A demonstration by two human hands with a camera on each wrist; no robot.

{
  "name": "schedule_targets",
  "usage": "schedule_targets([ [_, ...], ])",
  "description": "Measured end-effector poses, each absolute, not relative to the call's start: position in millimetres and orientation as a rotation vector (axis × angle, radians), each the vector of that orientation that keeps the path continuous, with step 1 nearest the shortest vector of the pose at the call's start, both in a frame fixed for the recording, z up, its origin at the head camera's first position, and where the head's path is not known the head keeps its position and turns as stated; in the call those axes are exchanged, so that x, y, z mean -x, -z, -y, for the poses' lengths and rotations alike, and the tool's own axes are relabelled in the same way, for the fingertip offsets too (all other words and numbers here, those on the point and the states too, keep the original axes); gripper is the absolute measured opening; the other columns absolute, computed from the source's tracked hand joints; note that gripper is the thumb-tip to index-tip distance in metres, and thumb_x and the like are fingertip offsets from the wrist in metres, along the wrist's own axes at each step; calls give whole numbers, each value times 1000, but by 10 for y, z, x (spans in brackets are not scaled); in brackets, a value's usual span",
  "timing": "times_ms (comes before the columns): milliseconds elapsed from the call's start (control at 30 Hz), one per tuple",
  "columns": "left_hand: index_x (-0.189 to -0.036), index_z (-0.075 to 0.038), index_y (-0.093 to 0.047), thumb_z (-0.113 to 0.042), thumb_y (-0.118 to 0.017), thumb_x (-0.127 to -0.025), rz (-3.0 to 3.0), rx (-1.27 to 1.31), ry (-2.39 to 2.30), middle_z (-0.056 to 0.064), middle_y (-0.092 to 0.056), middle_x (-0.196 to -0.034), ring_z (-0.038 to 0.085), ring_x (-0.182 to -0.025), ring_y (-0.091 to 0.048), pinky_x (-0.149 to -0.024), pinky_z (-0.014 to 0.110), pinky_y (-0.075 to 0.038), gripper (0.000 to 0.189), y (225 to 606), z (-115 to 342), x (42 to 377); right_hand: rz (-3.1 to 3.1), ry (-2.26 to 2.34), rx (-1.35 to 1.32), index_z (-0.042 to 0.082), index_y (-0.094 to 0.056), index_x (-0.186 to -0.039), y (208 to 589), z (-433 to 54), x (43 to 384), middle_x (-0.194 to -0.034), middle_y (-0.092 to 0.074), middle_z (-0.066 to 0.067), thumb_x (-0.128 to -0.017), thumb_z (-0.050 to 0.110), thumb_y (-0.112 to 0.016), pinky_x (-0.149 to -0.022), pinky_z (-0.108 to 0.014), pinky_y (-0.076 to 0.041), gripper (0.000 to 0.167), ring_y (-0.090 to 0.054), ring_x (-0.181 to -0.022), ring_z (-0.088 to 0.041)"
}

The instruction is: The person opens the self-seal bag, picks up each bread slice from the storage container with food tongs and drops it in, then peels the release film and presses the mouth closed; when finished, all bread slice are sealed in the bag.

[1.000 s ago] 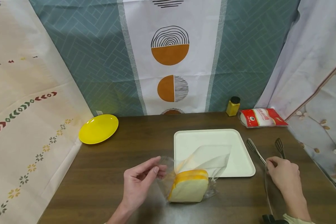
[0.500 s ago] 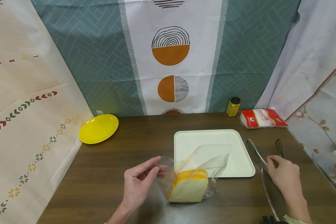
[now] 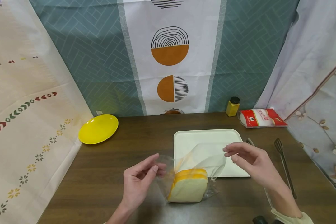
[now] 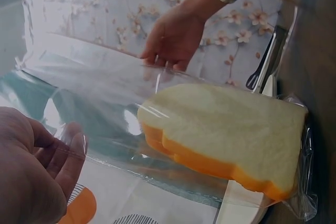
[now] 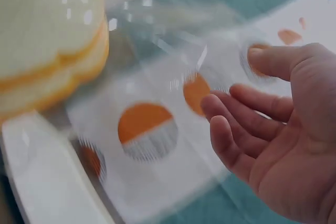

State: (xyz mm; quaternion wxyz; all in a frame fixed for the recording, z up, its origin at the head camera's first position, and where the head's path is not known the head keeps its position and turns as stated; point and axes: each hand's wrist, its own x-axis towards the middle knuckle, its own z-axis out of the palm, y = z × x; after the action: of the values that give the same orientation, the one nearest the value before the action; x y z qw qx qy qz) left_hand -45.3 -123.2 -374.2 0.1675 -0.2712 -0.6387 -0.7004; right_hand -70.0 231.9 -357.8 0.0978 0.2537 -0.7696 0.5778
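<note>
A clear plastic bag (image 3: 201,155) with several slices of bread (image 3: 188,189) in it stands at the table's front middle, its mouth upward. My left hand (image 3: 138,180) pinches the bag's left edge between thumb and fingers; in the left wrist view the film runs from that hand (image 4: 31,166) past the bread (image 4: 226,135). My right hand (image 3: 254,165) hovers at the bag's upper right edge, fingers loosely bent and thumb apart. In the right wrist view nothing shows between the thumb and fingers of this hand (image 5: 283,129).
Behind the bag lies a white tray (image 3: 207,135). A whisk-like tool (image 3: 284,165) lies at right; a knife blade (image 3: 268,199) is partly hidden by the right arm. A yellow plate (image 3: 98,129), a yellow jar (image 3: 233,107) and a red-and-white packet (image 3: 263,118) sit along the back.
My right hand has left the utensils at the right and moved left and up to the bag's mouth. The left hand and the bread have stayed nearly still.
</note>
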Motion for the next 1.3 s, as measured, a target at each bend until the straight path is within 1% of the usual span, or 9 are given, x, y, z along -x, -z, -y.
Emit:
schedule_targets([
  [67,-126,14,-60,18,-57,-92,1831,752,1992,17,-74,-95,27,-76,-74,-68,42,-60,34,3742,1233,452,2251,-1754,-816,-4,-65,-117,3538,-2248,716,-107,-70,-13,-91,-17,-60,-82,-22,-55,30,-69,-95,-17],
  [133,-127,15,-59,17,-57,-93,1842,732,1990,16,-75,-95,24,-77,-74,-68,42,-60,34,3740,1234,453,2253,-1773,-800,-3,-66,-113,3514,-2193,719,-102,-71,-12,-91,-15,-62,-80,-24,-56,26,-70,-91,-18],
  [300,-127,17,-57,18,-57,-92,1833,706,1966,18,-74,-94,23,-77,-74,-68,41,-60,35,3744,1238,470,2264,-1718,-657,0,-70,-102,3498,-2123,708,-84,-73,-8,-91,-11,-65,-63,-25,-56,16,-70,-72,-17],
  [400,-127,18,-56,19,-57,-91,1805,711,1963,22,-73,-93,27,-74,-73,-67,40,-60,35,3746,1241,495,2233,-1718,-624,0,-71,-98,3509,-2121,707,-78,-72,-9,-91,-12,-65,-56,-26,-54,16,-68,-65,-17],
  [533,-126,17,-57,19,-57,-91,1789,719,1978,27,-71,-94,33,-74,-73,-65,41,-60,35,3744,1246,531,2197,-1753,-645,-2,-71,-100,3531,-2138,713,-79,-72,-10,-89,-15,-65,-54,-26,-53,18,-67,-63,-17],
  [600,-125,14,-59,18,-57,-92,1805,710,1986,27,-71,-95,33,-75,-73,-65,42,-60,34,3742,1251,538,2199,-1755,-649,-3,-71,-101,3536,-2144,719,-80,-72,-10,-89,-15,-64,-53,-27,-53,17,-67,-63,-18],
  [800,-122,16,-60,17,-58,-93,1821,676,2042,29,-70,-95,31,-76,-73,-67,44,-60,29,3741,1267,545,2203,-1785,-656,-3,-69,-106,3537,-2156,735,-79,-72,-10,-90,-14,-64,-52,-28,-51,19,-68,-61,-21],
  [1100,-114,14,-63,12,-59,-94,1856,571,2127,20,-74,-95,27,-76,-74,-68,44,-60,21,3720,1265,533,2102,-1997,-691,-7,-68,-105,3571,-2162,773,-76,-71,-12,-91,-16,-61,-51,-29,-54,18,-69,-61,-20],
  [1300,-110,13,-64,7,-59,-96,1855,523,2170,22,-73,-94,32,-74,-73,-69,49,-59,15,3702,1269,535,2110,-1999,-678,-5,-69,-106,3578,-2163,780,-76,-71,-11,-92,-14,-61,-51,-29,-54,18,-69,-60,-20],
])
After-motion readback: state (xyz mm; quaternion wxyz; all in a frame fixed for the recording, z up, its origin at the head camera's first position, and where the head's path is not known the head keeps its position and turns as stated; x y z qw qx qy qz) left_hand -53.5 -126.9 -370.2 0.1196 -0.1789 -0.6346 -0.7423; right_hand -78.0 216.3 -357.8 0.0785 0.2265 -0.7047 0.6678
